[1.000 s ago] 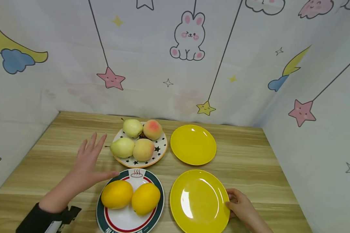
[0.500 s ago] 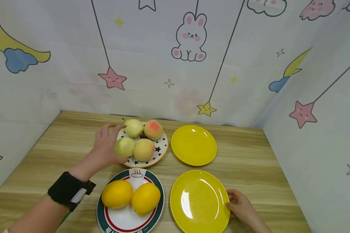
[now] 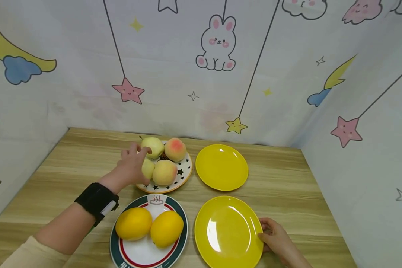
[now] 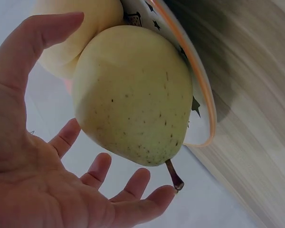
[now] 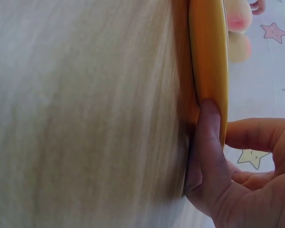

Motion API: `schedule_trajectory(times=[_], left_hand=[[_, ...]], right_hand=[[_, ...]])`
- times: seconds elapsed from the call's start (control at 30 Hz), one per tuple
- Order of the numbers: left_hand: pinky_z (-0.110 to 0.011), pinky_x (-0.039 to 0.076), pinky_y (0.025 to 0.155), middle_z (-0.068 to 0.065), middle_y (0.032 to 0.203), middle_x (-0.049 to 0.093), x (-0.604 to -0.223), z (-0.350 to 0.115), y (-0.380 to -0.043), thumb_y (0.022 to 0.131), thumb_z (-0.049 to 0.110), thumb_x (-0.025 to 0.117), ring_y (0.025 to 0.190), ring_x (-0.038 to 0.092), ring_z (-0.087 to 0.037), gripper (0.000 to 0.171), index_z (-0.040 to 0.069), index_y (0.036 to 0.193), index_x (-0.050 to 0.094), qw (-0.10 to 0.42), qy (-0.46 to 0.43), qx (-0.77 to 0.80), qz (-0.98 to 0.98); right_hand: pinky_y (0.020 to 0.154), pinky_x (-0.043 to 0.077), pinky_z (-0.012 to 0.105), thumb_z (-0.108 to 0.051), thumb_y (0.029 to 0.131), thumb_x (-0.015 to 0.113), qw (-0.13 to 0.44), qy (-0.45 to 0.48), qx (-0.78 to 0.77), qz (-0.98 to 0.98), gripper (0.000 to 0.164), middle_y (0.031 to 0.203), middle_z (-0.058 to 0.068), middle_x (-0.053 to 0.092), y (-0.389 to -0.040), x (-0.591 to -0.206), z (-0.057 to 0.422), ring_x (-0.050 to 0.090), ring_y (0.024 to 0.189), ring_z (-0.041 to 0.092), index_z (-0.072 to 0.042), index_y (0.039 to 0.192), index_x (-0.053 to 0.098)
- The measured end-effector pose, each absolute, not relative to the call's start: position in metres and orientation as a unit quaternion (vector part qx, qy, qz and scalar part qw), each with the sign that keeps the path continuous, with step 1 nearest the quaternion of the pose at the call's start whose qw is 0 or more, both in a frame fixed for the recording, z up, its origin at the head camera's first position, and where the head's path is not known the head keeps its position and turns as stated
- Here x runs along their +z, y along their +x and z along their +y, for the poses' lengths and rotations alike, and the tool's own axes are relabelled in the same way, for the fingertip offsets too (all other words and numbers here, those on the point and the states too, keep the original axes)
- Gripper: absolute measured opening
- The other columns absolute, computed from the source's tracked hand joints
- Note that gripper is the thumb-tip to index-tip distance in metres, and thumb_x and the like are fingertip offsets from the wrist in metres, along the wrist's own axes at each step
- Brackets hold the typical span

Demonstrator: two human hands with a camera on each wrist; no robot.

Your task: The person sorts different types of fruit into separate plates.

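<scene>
My left hand [image 3: 133,165] reaches over the left side of a star-patterned plate [image 3: 185,175], right at the nearer pear [image 3: 149,168], which it partly covers. In the left wrist view, the thumb and spread fingers curve around that speckled pear [image 4: 133,95], with gaps showing between them and its skin. A second pear [image 3: 154,146] and two peaches [image 3: 175,149] share the plate. On the right, my right hand [image 3: 277,238] pinches the rim of the front yellow plate [image 3: 229,230]. The right wrist view has the thumb and a finger on either side of this plate's edge [image 5: 210,57].
A green-rimmed plate [image 3: 182,242] with two deep-yellow oval fruits [image 3: 134,224] stands in front of the left forearm. Behind the front yellow plate lies a smaller yellow plate [image 3: 222,167]. Printed cloth walls [image 3: 174,56] border the wooden table [image 3: 288,186] at the back and sides.
My left hand has moved right and forward from the table's left side to the nearer pear, its spread fingers now curving more. The right hand has stayed at the yellow plate's rim.
</scene>
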State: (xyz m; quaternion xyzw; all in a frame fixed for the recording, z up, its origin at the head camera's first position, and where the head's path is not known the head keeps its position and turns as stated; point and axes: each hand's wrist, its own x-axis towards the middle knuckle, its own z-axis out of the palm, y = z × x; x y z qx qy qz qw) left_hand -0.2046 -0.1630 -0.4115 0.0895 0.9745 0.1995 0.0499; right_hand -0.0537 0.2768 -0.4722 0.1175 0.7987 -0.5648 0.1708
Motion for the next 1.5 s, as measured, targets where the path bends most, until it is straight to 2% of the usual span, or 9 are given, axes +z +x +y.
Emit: schedule_trajectory(times=[0.37, 0.5, 0.83, 1.2, 1.5], left_hand=[[-0.048, 0.047, 0.067, -0.023, 0.123, 0.027, -0.424, -0.156, -0.216, 0.058, 0.013, 0.094, 0.106, 0.029, -0.049, 0.088, 0.011, 0.131, 0.045, 0.095, 0.082, 0.194, 0.973], [-0.052, 0.047, 0.07, -0.023, 0.125, 0.028, -0.429, -0.154, -0.216, 0.057, 0.009, 0.093, 0.108, 0.028, -0.048, 0.088, 0.012, 0.132, 0.047, 0.102, 0.076, 0.2, 0.972], [-0.058, 0.044, 0.066, -0.024, 0.119, 0.04, -0.435, -0.153, -0.216, 0.055, 0.01, 0.093, 0.1, 0.037, -0.047, 0.079, 0.009, 0.124, 0.054, 0.063, 0.093, 0.192, 0.975], [-0.059, 0.043, 0.07, -0.023, 0.123, 0.039, -0.433, -0.156, -0.216, 0.052, 0.013, 0.095, 0.103, 0.036, -0.047, 0.082, 0.009, 0.123, 0.053, 0.058, 0.072, 0.212, 0.973], [-0.057, 0.046, 0.068, -0.026, 0.122, 0.04, -0.417, -0.157, -0.217, 0.058, 0.015, 0.094, 0.098, 0.039, -0.048, 0.077, 0.008, 0.122, 0.051, 0.031, 0.078, 0.201, 0.976]], right_hand=[[0.059, 0.057, 0.043, 0.014, 0.087, 0.053, 0.169, 0.128, -0.564, 0.798, 0.042, 0.103, 0.016, 0.053, -0.054, -0.474, 0.276, 0.061, 0.079, 0.022, 0.017, 0.128, 0.042], [0.061, 0.057, 0.044, 0.014, 0.087, 0.053, 0.176, 0.121, -0.574, 0.79, 0.043, 0.103, 0.016, 0.053, -0.053, -0.473, 0.277, 0.061, 0.081, 0.022, 0.017, 0.128, 0.042], [0.061, 0.057, 0.044, 0.013, 0.086, 0.053, 0.18, 0.114, -0.582, 0.785, 0.045, 0.103, 0.016, 0.053, -0.052, -0.474, 0.28, 0.061, 0.083, 0.023, 0.018, 0.129, 0.04], [0.062, 0.057, 0.045, 0.012, 0.087, 0.054, 0.18, 0.124, -0.581, 0.784, 0.045, 0.104, 0.016, 0.054, -0.053, -0.476, 0.28, 0.061, 0.083, 0.023, 0.017, 0.13, 0.041], [0.063, 0.057, 0.045, 0.013, 0.087, 0.054, 0.181, 0.127, -0.581, 0.783, 0.045, 0.104, 0.016, 0.053, -0.054, -0.476, 0.279, 0.06, 0.083, 0.022, 0.017, 0.13, 0.041]])
